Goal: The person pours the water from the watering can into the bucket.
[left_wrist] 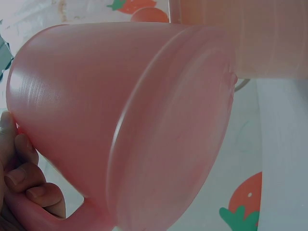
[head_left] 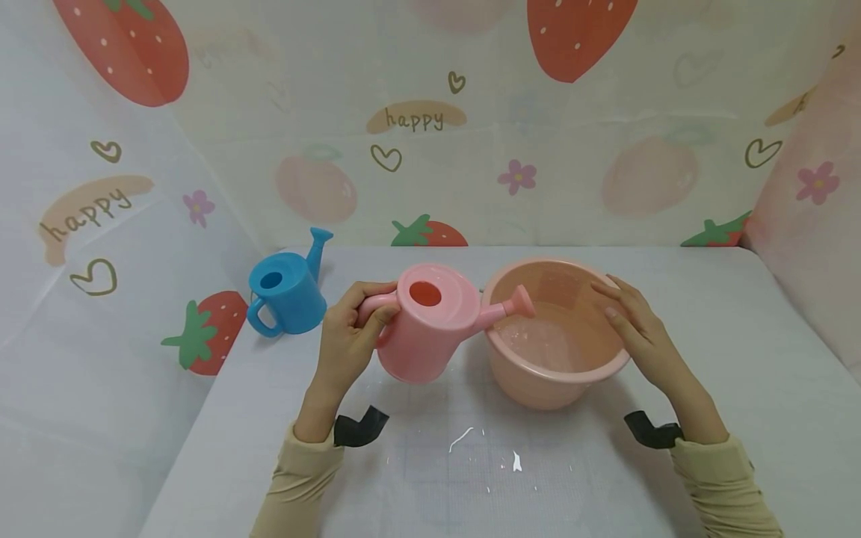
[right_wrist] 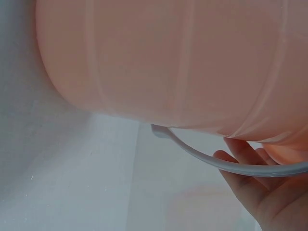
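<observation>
My left hand (head_left: 353,321) grips the handle of a pink watering can (head_left: 424,340), its thumb on the top edge of the handle. The can is held up, its spout and rose reaching over the left rim of a pink bucket (head_left: 538,388). In the left wrist view the can's body and base fill the frame, fingers curled at its handle. My right hand (head_left: 635,321) rests on the bucket's right rim with fingers extended over it. In the right wrist view a grey bail handle (right_wrist: 240,168) crosses in front of that hand. Water lies inside the bucket.
A blue watering can (head_left: 285,291) stands at the back left of the white table (head_left: 726,336). Wet spots (head_left: 516,461) shine near the front. A patterned sheet (head_left: 572,179) hangs behind and at the sides.
</observation>
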Demonstrator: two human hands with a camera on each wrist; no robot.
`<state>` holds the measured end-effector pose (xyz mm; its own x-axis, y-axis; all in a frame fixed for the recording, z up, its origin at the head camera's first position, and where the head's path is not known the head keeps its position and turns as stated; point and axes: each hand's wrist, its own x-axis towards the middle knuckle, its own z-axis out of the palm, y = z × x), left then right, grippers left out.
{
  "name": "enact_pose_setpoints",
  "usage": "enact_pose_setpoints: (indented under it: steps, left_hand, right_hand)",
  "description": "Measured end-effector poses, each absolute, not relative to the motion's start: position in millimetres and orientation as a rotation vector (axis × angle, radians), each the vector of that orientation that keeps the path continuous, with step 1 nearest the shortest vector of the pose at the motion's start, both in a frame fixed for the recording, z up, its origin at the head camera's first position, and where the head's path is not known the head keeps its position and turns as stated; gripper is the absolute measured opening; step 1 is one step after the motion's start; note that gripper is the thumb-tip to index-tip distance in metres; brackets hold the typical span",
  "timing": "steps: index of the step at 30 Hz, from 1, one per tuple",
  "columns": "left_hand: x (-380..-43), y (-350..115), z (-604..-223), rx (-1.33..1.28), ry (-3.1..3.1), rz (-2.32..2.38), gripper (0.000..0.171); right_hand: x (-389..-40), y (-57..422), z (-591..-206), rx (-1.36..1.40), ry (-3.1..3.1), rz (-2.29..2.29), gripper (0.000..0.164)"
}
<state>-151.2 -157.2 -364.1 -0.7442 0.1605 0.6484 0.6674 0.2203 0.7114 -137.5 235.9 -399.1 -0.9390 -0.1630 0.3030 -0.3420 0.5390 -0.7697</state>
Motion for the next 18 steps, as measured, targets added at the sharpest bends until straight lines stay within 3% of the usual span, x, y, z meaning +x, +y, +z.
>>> enact_pose_setpoints:
  steps: [18]
  left_hand:
    - [-152.0, -156.3, -365.5, -0.763, -2.058, -1.549, 0.027]
  right_hand:
    - [-138.8, 236.0, -401.2, 0.43, -2.57, 1.355, 0.04]
